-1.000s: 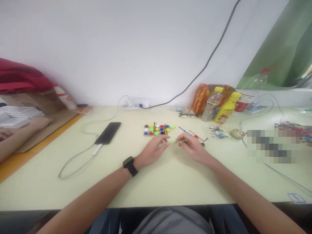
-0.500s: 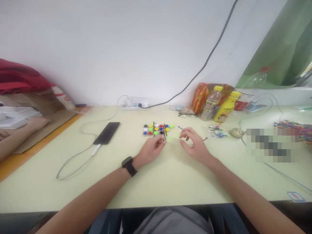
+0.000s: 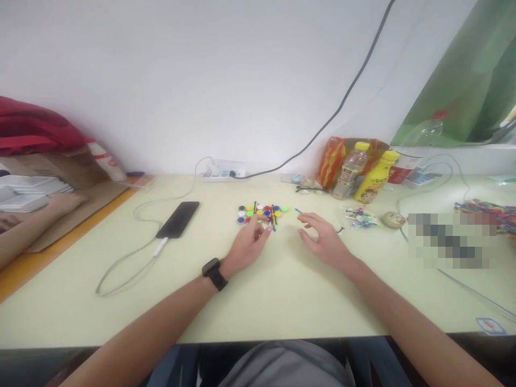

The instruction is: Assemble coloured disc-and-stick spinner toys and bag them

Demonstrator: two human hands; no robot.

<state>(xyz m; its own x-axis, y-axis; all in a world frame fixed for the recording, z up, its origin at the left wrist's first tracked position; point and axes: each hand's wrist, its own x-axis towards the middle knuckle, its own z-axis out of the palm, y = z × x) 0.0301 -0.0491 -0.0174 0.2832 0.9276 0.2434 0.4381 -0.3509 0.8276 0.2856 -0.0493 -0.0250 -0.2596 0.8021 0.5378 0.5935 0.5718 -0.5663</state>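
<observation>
My left hand (image 3: 246,243), with a black watch (image 3: 213,272) on its wrist, reaches to the near edge of a cluster of small coloured caps (image 3: 262,213). Its fingertips are pinched together, and a bit of a thin green stick (image 3: 273,224) shows at them. My right hand (image 3: 323,239) hovers just right of it, with fingers apart and nothing in them. A thin blue stick (image 3: 298,210) lies just beyond its fingertips. A small black piece (image 3: 341,230) lies by its far side.
A black phone (image 3: 178,219) on a white cable lies to the left. A power strip (image 3: 220,173) sits at the wall. Two yellow bottles (image 3: 374,180), glasses (image 3: 309,189) and small coloured parts (image 3: 360,217) stand at the back right. Another person's arm (image 3: 32,226) rests far left.
My right hand has let go of the green stick and opened. My left hand has carried the stick forward to the edge of the coloured caps.
</observation>
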